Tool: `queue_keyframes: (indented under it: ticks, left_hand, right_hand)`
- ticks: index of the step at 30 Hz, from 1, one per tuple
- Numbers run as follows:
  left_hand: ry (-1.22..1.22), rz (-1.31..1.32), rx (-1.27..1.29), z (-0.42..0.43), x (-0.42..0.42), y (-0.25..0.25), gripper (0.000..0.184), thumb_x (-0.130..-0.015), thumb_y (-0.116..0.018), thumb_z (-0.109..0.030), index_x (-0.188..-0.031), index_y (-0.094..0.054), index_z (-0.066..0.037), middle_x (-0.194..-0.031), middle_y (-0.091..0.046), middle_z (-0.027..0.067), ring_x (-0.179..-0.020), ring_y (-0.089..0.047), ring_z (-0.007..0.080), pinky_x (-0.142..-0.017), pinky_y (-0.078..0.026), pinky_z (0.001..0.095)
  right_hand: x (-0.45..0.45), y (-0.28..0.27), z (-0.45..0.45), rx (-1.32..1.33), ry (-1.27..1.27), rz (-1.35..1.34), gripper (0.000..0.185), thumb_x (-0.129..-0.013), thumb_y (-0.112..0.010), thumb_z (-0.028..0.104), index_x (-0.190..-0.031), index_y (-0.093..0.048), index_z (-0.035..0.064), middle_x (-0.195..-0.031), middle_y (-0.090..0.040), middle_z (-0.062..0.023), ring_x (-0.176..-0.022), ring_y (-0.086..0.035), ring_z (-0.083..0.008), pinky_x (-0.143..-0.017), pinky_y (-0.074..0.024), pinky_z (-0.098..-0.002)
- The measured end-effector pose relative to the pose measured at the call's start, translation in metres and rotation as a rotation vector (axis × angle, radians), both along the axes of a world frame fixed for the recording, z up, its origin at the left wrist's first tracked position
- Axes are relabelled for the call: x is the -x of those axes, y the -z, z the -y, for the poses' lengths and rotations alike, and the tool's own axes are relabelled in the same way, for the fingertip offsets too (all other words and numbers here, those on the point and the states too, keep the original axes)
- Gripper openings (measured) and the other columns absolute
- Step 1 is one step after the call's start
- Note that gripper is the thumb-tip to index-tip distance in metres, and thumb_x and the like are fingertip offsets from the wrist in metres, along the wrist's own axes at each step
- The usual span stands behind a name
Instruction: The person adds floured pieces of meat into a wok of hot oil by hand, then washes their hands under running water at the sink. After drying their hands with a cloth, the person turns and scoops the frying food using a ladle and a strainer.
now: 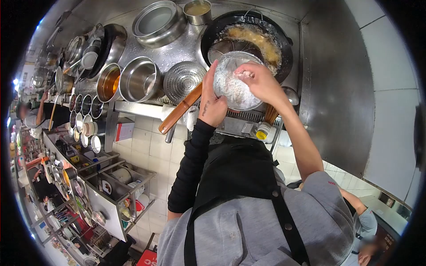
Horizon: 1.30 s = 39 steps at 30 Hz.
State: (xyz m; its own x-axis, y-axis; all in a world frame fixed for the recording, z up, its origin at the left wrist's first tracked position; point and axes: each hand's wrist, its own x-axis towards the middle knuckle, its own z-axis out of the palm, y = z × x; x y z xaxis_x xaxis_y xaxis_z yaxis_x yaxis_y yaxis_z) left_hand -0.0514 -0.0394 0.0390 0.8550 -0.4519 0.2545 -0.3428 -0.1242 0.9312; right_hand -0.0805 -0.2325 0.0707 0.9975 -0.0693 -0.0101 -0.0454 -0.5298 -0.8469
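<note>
My left hand [213, 104], below a black sleeve, grips the near left side of a metal bowl [218, 85], thumb over the rim and fingers along the outside. White flour [237, 94] fills much of the bowl's inside. Over it is my right hand [262, 82], fingers curled together and whitened with flour; a small coated lump seems to be at the fingertips, too small to name. Beyond the bowl, a black wok [288, 57] holds bubbling oil with golden bits. A wire strainer [222, 48] rests in the wok, partly hidden by the bowl. A wooden handle [181, 109] passes beside my left hand.
A perforated ladle [183, 82], a steel pot [138, 80] and a pot of amber liquid [108, 84] stand to the left. Farther back are a large lidded-looking pot [155, 22] and a small pot [197, 12]. A yellow-capped bottle [262, 131] is at the near edge. Other people work nearby.
</note>
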Motion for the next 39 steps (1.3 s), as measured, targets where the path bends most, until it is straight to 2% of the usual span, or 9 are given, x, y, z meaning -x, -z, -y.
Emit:
queue_keyframes:
  ticks: [7,12,15,23,27,31,34,37,39]
  left_hand:
    - [0.027,0.064,-0.056,0.004,0.004,-0.013,0.097,-0.064,-0.044,0.016,-0.158,-0.031,-0.007,-0.153,-0.039,0.0258,-0.147,-0.033,0.0435,-0.123,-0.026,0.0462]
    - [-0.107,-0.468,0.375,-0.018,-0.011,0.018,0.095,-0.073,-0.044,0.019,-0.162,-0.024,-0.008,-0.157,-0.036,0.0235,-0.149,-0.034,0.0384,-0.123,-0.029,0.0440]
    - [-0.147,-0.266,0.159,-0.008,-0.018,0.085,0.093,-0.076,-0.045,0.018,-0.162,-0.015,-0.001,-0.158,-0.032,0.0262,-0.150,-0.031,0.0374,-0.123,-0.027,0.0409]
    - [-0.078,-0.140,0.007,-0.007,-0.019,0.048,0.096,-0.070,-0.046,0.016,-0.161,-0.021,-0.001,-0.161,-0.031,0.0232,-0.153,-0.026,0.0333,-0.126,-0.019,0.0396]
    - [-0.071,-0.162,0.016,-0.026,-0.013,0.042,0.099,-0.067,-0.043,0.016,-0.162,-0.021,-0.003,-0.162,-0.030,0.0203,-0.154,-0.025,0.0304,-0.125,-0.021,0.0380]
    - [-0.108,-0.317,0.195,-0.072,-0.002,0.031,0.101,-0.066,-0.042,0.017,-0.163,-0.023,-0.006,-0.164,-0.031,0.0165,-0.154,-0.025,0.0266,-0.125,-0.021,0.0360]
    - [-0.205,-0.301,0.245,-0.119,0.006,0.009,0.101,-0.066,-0.044,0.016,-0.162,-0.025,-0.007,-0.163,-0.032,0.0164,-0.155,-0.024,0.0258,-0.125,-0.018,0.0346]
    - [-0.380,-0.292,0.213,-0.178,0.024,-0.015,0.102,-0.065,-0.045,0.016,-0.163,-0.025,-0.008,-0.163,-0.033,0.0158,-0.154,-0.024,0.0250,-0.125,-0.017,0.0333]
    - [-0.460,-0.416,0.396,-0.219,0.035,-0.028,0.103,-0.066,-0.046,0.016,-0.164,-0.024,-0.011,-0.163,-0.032,0.0149,-0.150,-0.032,0.0247,-0.114,-0.039,0.0318]
  right_hand:
    - [-0.014,0.022,-0.028,0.222,0.046,-0.019,0.024,-0.079,-0.063,0.000,-0.101,-0.069,-0.0081,-0.101,-0.069,-0.0313,-0.101,-0.068,-0.0455,-0.094,-0.0524,-0.0508]
    - [-0.012,-0.002,-0.011,0.007,0.124,0.139,0.020,-0.090,-0.072,0.009,-0.109,-0.070,0.0012,-0.082,-0.069,-0.0056,-0.072,-0.058,-0.0079,-0.065,-0.0468,-0.0264]
    - [-0.014,-0.013,-0.017,-0.370,0.121,-0.061,0.015,-0.095,-0.068,0.006,-0.109,-0.072,0.0040,-0.081,-0.067,-0.0006,-0.069,-0.054,-0.0047,-0.061,-0.0444,-0.0253]
    - [-0.023,0.014,-0.019,-1.214,0.015,-0.380,0.022,-0.099,-0.065,0.008,-0.120,-0.066,0.0066,-0.111,-0.067,-0.0018,-0.098,-0.060,-0.0077,-0.076,-0.0469,-0.0258]
    - [-0.035,0.014,-0.043,-1.179,0.081,-0.258,0.020,-0.100,-0.065,0.008,-0.120,-0.066,0.0061,-0.107,-0.069,-0.0014,-0.093,-0.063,-0.0084,-0.075,-0.0486,-0.0245]
    - [-0.078,0.025,-0.001,-0.801,0.161,-0.036,0.024,-0.106,-0.057,0.016,-0.124,-0.067,0.0038,-0.108,-0.072,-0.0053,-0.094,-0.064,-0.0115,-0.081,-0.0518,-0.0267]
    - [-0.130,0.069,0.072,0.010,0.008,0.092,0.037,-0.107,-0.051,0.030,-0.126,-0.067,0.0018,-0.116,-0.072,-0.0094,-0.107,-0.066,-0.0232,-0.097,-0.0503,-0.0372]
    - [-0.222,0.209,0.213,0.397,-0.083,0.048,0.035,-0.103,-0.053,0.025,-0.127,-0.067,0.0033,-0.130,-0.066,-0.0218,-0.118,-0.063,-0.0377,-0.101,-0.0478,-0.0447]
    - [-0.276,0.294,0.316,1.148,-0.383,0.313,0.038,-0.100,-0.055,0.029,-0.125,-0.067,0.0033,-0.119,-0.068,-0.0255,-0.103,-0.063,-0.0450,-0.094,-0.0476,-0.0537]
